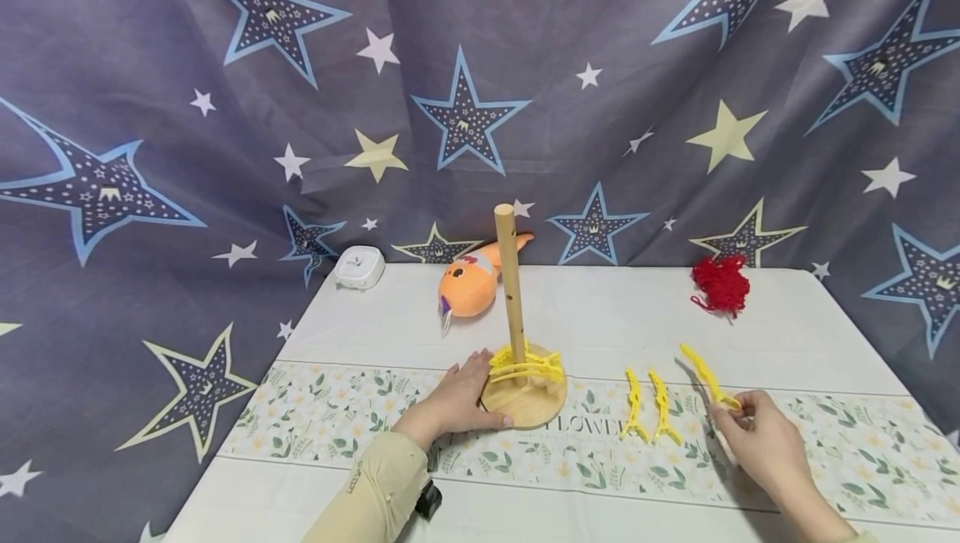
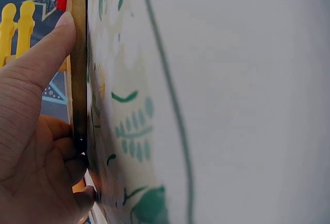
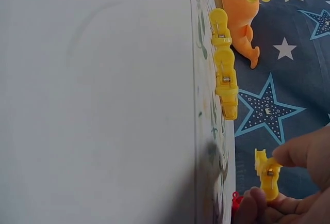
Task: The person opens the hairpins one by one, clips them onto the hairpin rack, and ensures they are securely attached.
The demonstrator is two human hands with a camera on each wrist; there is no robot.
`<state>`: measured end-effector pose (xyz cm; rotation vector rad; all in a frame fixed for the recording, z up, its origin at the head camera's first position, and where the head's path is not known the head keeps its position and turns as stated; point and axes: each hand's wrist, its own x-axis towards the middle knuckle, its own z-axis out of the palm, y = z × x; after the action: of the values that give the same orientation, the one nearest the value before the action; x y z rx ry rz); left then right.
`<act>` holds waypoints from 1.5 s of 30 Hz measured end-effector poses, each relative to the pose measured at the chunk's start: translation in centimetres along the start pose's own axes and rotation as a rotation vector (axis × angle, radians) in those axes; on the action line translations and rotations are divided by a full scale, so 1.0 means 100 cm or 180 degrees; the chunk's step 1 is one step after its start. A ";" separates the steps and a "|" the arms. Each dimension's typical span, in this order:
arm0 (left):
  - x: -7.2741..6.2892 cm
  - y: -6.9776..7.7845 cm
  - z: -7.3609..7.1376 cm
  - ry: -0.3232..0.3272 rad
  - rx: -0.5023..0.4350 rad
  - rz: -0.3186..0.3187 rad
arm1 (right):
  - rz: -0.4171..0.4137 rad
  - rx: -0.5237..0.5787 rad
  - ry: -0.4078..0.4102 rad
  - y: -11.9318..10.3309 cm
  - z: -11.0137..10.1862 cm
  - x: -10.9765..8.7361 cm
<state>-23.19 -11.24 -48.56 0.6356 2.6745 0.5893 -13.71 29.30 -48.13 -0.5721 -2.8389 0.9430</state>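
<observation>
The tail of a yellow clip (image 1: 729, 401) is pinched between thumb and fingers of the right hand (image 1: 767, 441), clear of the table (image 1: 600, 322). The rim of the wooden stand's base (image 1: 521, 411) is held by the left hand (image 1: 459, 399), thumb and fingers widely spread. Two loose clips (image 1: 662, 405) are laid between the hands; further clips (image 1: 551, 369) are grouped around the stand's post (image 1: 511, 284). An orange plush toy (image 1: 468, 289) is placed behind.

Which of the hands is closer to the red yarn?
Right. The right hand is on the near side of the yarn, pinching a clip; the left hand is farther away, left of it, holding the base.
</observation>
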 end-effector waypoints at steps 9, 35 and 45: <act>-0.002 0.001 0.000 -0.0010 -0.0007 -0.0001 | -0.0088 0.0340 0.0544 -0.002 0.001 -0.005; -0.001 0.002 0.000 -0.0022 -0.0007 -0.0025 | -0.1294 0.0743 0.0932 -0.038 0.004 -0.010; 0.000 0.001 0.000 -0.0010 -0.0015 -0.0033 | -0.1936 0.0797 0.0892 -0.055 0.005 -0.008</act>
<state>-23.13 -11.22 -48.52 0.6205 2.6711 0.5913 -14.83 24.65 -45.22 0.1734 -2.3598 0.9714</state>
